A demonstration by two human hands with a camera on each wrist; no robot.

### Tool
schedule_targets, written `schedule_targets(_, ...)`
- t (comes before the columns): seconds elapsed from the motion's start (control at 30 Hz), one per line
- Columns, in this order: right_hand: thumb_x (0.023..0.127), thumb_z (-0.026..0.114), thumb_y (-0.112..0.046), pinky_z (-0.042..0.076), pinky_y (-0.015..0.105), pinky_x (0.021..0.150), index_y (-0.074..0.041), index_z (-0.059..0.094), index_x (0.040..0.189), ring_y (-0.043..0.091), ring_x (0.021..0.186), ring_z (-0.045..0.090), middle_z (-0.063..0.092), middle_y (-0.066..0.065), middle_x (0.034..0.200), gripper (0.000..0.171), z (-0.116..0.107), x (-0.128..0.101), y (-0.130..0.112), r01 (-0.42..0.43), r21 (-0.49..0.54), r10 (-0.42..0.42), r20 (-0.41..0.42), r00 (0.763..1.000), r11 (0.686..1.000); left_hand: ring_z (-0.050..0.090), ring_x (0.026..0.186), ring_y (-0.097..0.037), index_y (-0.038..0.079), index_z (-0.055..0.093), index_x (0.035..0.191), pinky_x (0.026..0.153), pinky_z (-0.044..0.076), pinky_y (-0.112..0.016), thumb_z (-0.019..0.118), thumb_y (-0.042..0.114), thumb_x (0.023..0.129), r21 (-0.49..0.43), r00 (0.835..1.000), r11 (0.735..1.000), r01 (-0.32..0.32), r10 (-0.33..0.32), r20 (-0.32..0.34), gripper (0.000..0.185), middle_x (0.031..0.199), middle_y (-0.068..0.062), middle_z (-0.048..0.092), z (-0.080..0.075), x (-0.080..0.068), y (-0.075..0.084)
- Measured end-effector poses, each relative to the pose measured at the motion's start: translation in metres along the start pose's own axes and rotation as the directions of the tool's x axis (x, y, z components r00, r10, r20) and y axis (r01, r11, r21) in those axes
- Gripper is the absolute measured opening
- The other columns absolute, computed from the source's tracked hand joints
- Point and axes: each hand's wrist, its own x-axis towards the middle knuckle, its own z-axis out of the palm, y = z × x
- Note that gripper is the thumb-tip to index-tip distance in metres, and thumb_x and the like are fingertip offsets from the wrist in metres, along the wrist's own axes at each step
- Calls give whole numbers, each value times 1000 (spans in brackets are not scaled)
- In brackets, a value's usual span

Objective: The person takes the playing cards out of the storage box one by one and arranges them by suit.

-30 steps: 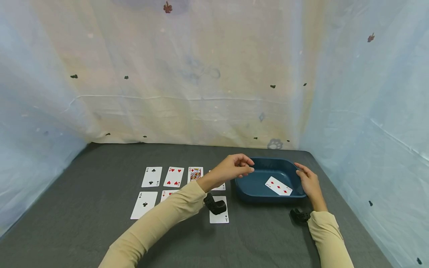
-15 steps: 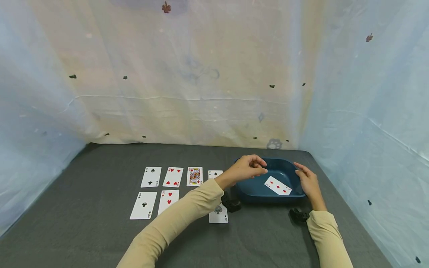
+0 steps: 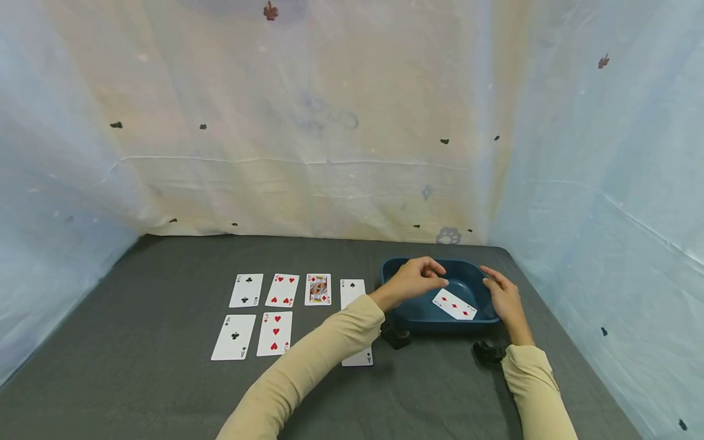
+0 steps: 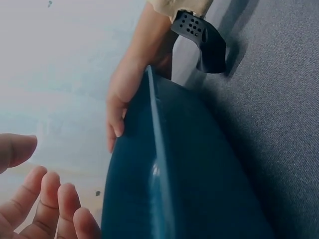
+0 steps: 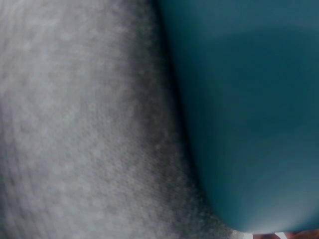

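A blue tray [image 3: 440, 326] stands at the right of the table, a three of diamonds card [image 3: 454, 305] lying face up inside. Over the tray's left half is my left hand [image 3: 417, 278], thumb and fingers apart; the left wrist view shows nothing between its fingers [image 4: 49, 191]. My right hand [image 3: 507, 305] grips the tray's right rim, fingers curled over the edge. Left of the tray, playing cards lie face up in two rows, among them an ace of clubs [image 3: 233, 337], a three of hearts [image 3: 275, 333] and a two of spades [image 3: 351, 288]. My left forearm hides part of the front row.
Grey cloth [image 3: 137, 366] covers the table. A patterned curtain [image 3: 308, 122] rises behind it and along both sides. The back row also holds a club card [image 3: 245, 290], a four of hearts [image 3: 282, 290] and a diamond face card [image 3: 318, 289].
My left hand has moved right, from the tray's left rim to over its inside, uncovering the three of hearts and face card. My right hand and the card in the tray have stayed put.
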Motion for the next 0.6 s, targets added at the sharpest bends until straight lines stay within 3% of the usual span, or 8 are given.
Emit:
schedule_targets(0.27, 104, 42, -16, 31, 54, 102, 1, 48, 140, 39, 122, 44, 48, 28, 136, 40, 0, -2, -5, -13, 2, 13, 10, 1000, 1000, 53, 73, -12, 11, 63, 109, 63, 43, -24, 72, 20, 89, 39, 999, 998, 42, -41, -20, 23, 86, 2, 57, 12, 10, -8)
schedule_targets(0.47, 104, 41, -17, 31, 53, 102, 1, 47, 140, 38, 120, 44, 47, 28, 136, 40, -1, -3, -6, -22, 2, 22, 16, 1000, 1000, 53, 71, -11, 10, 63, 109, 60, 43, -23, 72, 17, 89, 42, 999, 999, 29, -28, -32, 23, 86, 3, 56, 20, 14, -14)
schedule_targets(0.6, 105, 41, -17, 30, 54, 102, 1, 46, 141, 39, 121, 44, 47, 28, 136, 41, -1, -3, -7, -26, 1, 26, 18, 1000, 1000, 53, 69, -11, 8, 63, 109, 59, 44, -23, 71, 14, 89, 90, 998, 996, 25, -20, -59, 23, 84, 4, 57, 26, 18, -18)
